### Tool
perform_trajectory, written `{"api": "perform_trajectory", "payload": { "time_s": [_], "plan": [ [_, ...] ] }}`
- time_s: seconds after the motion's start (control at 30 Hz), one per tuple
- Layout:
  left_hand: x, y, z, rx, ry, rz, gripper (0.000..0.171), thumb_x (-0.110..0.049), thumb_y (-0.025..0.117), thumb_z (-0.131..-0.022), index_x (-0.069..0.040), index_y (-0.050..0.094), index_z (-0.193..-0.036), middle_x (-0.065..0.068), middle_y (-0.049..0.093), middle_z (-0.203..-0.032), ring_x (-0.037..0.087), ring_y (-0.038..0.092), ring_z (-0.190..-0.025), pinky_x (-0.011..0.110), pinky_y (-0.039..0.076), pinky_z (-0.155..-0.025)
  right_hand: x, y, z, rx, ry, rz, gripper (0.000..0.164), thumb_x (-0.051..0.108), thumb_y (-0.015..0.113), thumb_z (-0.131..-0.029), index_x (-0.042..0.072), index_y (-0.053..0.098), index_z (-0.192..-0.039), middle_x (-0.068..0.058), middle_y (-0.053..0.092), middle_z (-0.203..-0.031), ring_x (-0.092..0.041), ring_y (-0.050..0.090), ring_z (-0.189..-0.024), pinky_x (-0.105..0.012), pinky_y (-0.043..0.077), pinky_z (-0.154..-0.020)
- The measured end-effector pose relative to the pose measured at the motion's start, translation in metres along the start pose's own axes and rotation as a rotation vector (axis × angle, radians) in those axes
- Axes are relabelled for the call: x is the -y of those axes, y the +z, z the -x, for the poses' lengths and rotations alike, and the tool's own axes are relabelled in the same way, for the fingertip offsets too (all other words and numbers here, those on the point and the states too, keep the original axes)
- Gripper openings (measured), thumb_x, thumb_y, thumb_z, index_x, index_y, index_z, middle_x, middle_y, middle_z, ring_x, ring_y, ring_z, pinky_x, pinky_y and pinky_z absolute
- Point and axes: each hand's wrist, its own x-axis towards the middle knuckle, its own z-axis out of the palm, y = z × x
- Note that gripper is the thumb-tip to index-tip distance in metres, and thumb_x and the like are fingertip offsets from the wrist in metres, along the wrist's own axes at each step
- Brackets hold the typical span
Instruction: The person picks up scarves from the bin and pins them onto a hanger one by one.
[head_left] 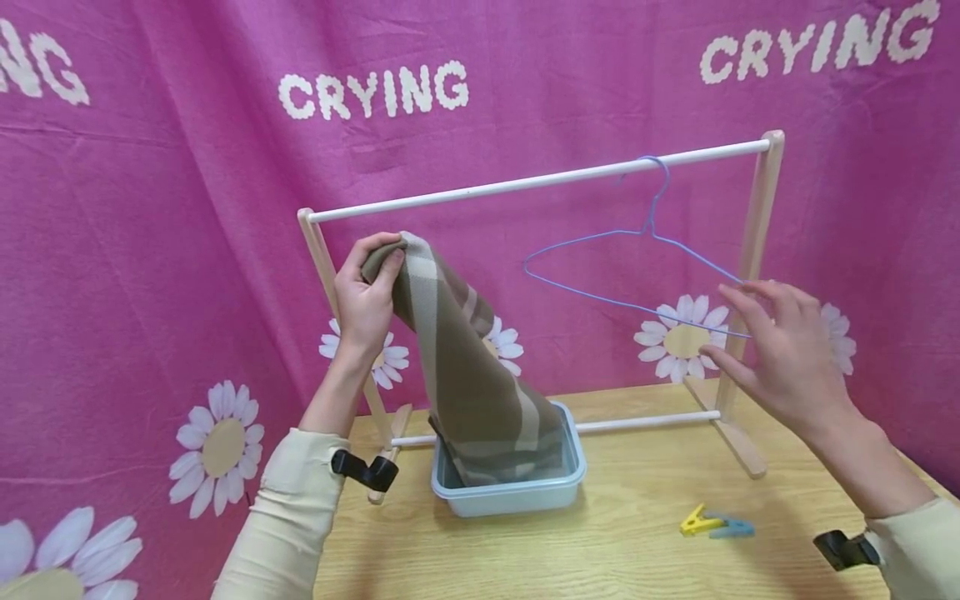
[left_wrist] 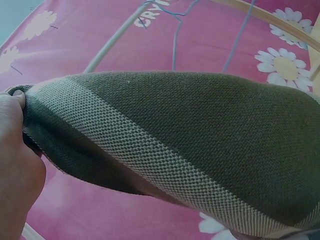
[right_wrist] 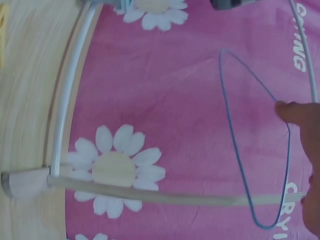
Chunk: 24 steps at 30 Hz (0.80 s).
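A brown-and-beige plaid knit cloth (head_left: 472, 383) is raised at the left by my left hand (head_left: 366, 308), whose thumb and fingers pinch its upper corner. The cloth slants down from there, and its lower end lies inside a pale blue plastic container (head_left: 517, 500). In the left wrist view the cloth (left_wrist: 200, 120) stretches broadly across the picture. A blue wire hanger (head_left: 651, 223) hangs by its hook from the rack's top bar (head_left: 480, 192). My right hand (head_left: 795, 358) is at the hanger's right end, thumb and fingers spread apart around that corner.
The wooden rack with white bars stands on the table (head_left: 622, 550), its right post (head_left: 761, 208) just behind my right hand. A yellow clothespin (head_left: 697, 521) and a blue clothespin (head_left: 733, 528) lie at the front right. A pink daisy-print curtain (head_left: 525, 75) hangs behind.
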Motion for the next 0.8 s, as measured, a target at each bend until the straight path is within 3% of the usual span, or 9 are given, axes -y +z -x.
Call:
{"api": "perform_trajectory", "payload": {
  "time_s": [0.13,0.23,0.33,0.37,0.47,0.6,0.8],
  "plan": [
    [-0.005,0.004,-0.010,-0.005,0.019,0.028,0.019,-0.001,0.064,-0.094,0.001,0.067,-0.112,-0.009,0.071,-0.102,0.007,0.065,-0.099,0.023,0.050,-0.090,-0.008,-0.003,0.006,0.033,0.067,0.102,0.093,0.081,0.036,-0.087,0.006,0.052,-0.140,-0.033,0.047,-0.133,-0.055,0.044,-0.110,-0.065,0.034,-0.084],
    [-0.012,0.009,-0.018,-0.013,0.031,0.057,0.018,0.000,0.064,-0.094,-0.006,0.070,-0.109,-0.009,0.071,-0.100,0.006,0.065,-0.097,0.023,0.051,-0.089,-0.012,-0.003,0.011,0.083,0.122,0.159,0.093,0.064,0.070,-0.077,0.011,0.043,-0.148,-0.030,0.041,-0.141,-0.054,0.045,-0.102,-0.064,0.035,-0.076],
    [-0.017,0.014,-0.026,-0.025,0.045,0.092,0.019,0.002,0.063,-0.093,-0.008,0.070,-0.107,-0.009,0.072,-0.099,0.006,0.066,-0.096,0.023,0.051,-0.089,-0.015,0.001,0.015,0.122,0.174,0.189,0.106,0.024,0.091,-0.063,0.016,0.035,-0.153,-0.029,0.038,-0.145,-0.053,0.045,-0.096,-0.061,0.036,-0.071],
    [-0.019,0.016,-0.029,-0.032,0.051,0.102,0.019,0.002,0.063,-0.093,-0.008,0.070,-0.107,-0.009,0.072,-0.098,0.006,0.066,-0.096,0.023,0.051,-0.089,-0.016,0.003,0.015,0.126,0.192,0.186,0.112,0.008,0.090,-0.057,0.016,0.034,-0.153,-0.030,0.038,-0.144,-0.053,0.045,-0.096,-0.061,0.036,-0.070],
    [-0.025,0.023,-0.039,-0.044,0.068,0.128,0.018,0.003,0.062,-0.094,-0.007,0.070,-0.106,-0.007,0.071,-0.099,0.007,0.066,-0.098,0.025,0.051,-0.091,-0.019,0.007,0.015,0.121,0.228,0.165,0.105,-0.007,0.082,-0.062,0.016,0.035,-0.153,-0.033,0.043,-0.134,-0.054,0.045,-0.097,-0.061,0.038,-0.066],
    [-0.038,0.034,-0.056,-0.056,0.035,0.181,0.017,0.003,0.062,-0.094,-0.006,0.070,-0.105,-0.002,0.070,-0.100,0.011,0.066,-0.100,0.026,0.050,-0.094,-0.020,0.009,0.014,0.093,0.238,0.124,0.096,-0.011,0.075,-0.065,0.014,0.040,-0.151,-0.032,0.051,-0.112,-0.050,0.048,-0.092,-0.057,0.039,-0.058],
    [-0.060,0.045,-0.076,-0.079,0.008,0.282,0.016,0.004,0.061,-0.094,-0.005,0.068,-0.106,0.003,0.069,-0.100,0.014,0.064,-0.098,0.026,0.050,-0.092,-0.018,0.006,0.010,0.070,0.209,0.072,0.094,-0.012,0.077,-0.065,0.008,0.042,-0.150,-0.025,0.053,-0.095,-0.037,0.049,-0.076,-0.037,0.033,-0.050]
  ]
}}
